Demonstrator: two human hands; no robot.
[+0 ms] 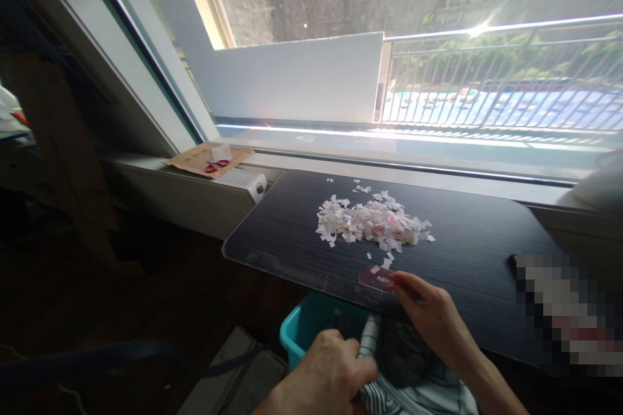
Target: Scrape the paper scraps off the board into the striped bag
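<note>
My right hand [423,301] pinches a thin, see-through pink piece with rounded ends [374,279], held low over the front edge of the dark table. A few white scraps lie on and beside this piece. Just behind it spreads a heap of small cut paper pieces [372,220], white and pale pink. My left hand [335,363] is closed at the near rim of a teal bin [294,331], below the table edge. Its grip is partly hidden. Striped cloth [370,337] shows beside my left fingers.
The black wood-grain table [277,227] stands against a window sill. Red-handled scissors [217,165] rest on a brown paper envelope [187,159] at the left, near a white radiator [246,183]. A blurred-out object [564,311] lies at the table's right end.
</note>
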